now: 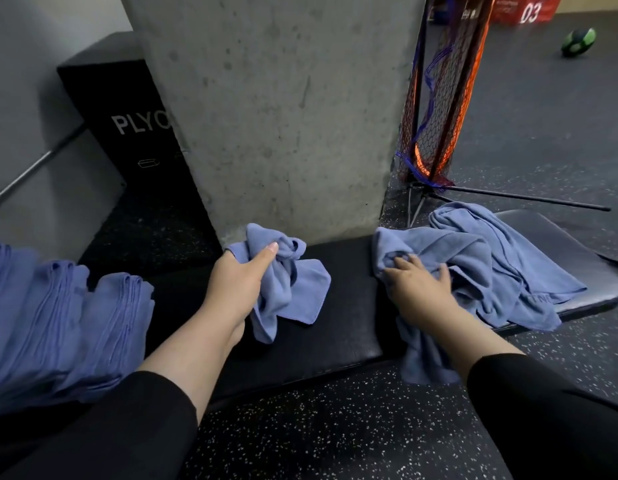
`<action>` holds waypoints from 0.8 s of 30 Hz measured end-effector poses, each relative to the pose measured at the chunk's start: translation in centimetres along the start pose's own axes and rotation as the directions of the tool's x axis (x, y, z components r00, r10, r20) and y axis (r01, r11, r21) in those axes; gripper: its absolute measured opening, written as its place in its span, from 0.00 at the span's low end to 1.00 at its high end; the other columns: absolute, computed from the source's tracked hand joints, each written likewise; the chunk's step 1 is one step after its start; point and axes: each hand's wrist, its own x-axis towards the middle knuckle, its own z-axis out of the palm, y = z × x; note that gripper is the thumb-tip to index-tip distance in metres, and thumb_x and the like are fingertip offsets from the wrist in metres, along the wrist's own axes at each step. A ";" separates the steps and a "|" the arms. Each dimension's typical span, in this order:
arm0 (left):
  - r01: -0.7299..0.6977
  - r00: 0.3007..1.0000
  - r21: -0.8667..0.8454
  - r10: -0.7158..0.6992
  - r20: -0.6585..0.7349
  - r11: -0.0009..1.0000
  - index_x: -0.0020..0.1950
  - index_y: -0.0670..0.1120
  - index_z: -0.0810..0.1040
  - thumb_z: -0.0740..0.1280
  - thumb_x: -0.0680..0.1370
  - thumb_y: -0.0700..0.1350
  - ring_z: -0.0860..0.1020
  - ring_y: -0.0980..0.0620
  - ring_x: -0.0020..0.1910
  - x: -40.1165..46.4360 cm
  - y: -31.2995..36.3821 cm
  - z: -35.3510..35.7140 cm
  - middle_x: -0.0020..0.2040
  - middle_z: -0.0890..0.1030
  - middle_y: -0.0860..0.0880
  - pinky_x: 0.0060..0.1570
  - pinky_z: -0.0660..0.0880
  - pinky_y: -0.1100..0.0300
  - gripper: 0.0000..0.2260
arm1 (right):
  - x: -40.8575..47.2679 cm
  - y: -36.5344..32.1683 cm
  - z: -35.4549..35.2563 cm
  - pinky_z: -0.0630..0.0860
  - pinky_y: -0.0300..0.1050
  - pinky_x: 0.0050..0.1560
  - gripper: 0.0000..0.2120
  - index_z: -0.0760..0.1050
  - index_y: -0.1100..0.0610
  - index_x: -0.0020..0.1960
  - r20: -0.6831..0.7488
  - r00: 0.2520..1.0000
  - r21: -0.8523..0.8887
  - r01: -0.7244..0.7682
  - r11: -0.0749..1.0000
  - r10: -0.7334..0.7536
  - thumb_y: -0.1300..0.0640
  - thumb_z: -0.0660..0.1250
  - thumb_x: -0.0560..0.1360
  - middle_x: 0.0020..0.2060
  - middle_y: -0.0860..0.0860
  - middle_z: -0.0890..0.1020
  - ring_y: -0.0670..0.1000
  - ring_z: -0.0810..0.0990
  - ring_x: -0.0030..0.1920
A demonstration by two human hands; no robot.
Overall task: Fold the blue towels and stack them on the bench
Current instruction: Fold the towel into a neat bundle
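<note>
A: What does the left hand [243, 271] do?

B: It grips a crumpled blue towel [290, 282], fingers and thumb curled round a bunched part of the cloth. The towel hangs from the fist and its lower folds rest on the black bench [342, 327], in front of the concrete pillar [283, 116].

A: And the right hand [420, 284]?

B: It lies on a heap of unfolded blue towels [491, 265] at the right end of the bench. The fingers spread over the cloth and dig into a fold; whether they truly pinch it, I cannot tell. One part of the heap hangs over the front edge of the bench, under the right forearm, toward the speckled floor [335, 427].

A: Where are the folded towels?

B: A stack of folded towels [58, 323] sits at the far left, edges fanned out in layers, well apart from the heap.

A: What else surrounds the work area?

B: Behind the pillar to the left stands a black plyo box [117, 119]. To the right, an orange and black net on a frame [435, 109] leans by the pillar. Farther back are a green ball [578, 42] and a red box [529, 8] marked 03. Both arms wear black sleeves [542, 410].
</note>
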 end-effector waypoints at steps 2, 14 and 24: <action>-0.009 1.000 -0.033 0.010 0.019 0.999 0.52 0.49 0.82 0.69 0.80 0.54 0.84 0.61 0.47 -0.1 0.3 -0.1 0.46 0.87 0.53 0.50 0.78 0.61 0.09 | 0.4 1.2 -0.4 0.60 0.68 0.68 0.12 0.77 0.44 0.60 -0.076 0.995 -0.037 -0.062 0.997 0.059 0.48 0.62 0.78 0.64 0.46 0.74 0.52 0.65 0.71; -0.067 0.998 -0.154 0.067 -0.002 0.986 0.57 0.45 0.79 0.67 0.81 0.53 0.84 0.57 0.51 -0.3 1.2 -2.2 0.52 0.86 0.50 0.55 0.80 0.57 0.13 | -2.6 -9.3 -0.5 0.67 0.54 0.60 0.17 0.72 0.44 0.61 0.168 0.938 0.201 0.270 0.942 -0.304 0.40 0.68 0.75 0.64 0.44 0.73 0.52 0.71 0.66; -0.051 0.995 0.783 0.098 -0.013 0.621 0.60 0.52 0.72 0.69 0.79 0.49 0.78 0.46 0.52 1.3 -2.7 -5.5 0.55 0.76 0.51 0.47 0.73 0.53 0.12 | -1.1 -8.0 -0.9 0.75 0.50 0.45 0.07 0.81 0.48 0.50 -0.097 0.990 0.311 0.128 0.942 -0.102 0.51 0.65 0.76 0.43 0.49 0.76 0.57 0.80 0.49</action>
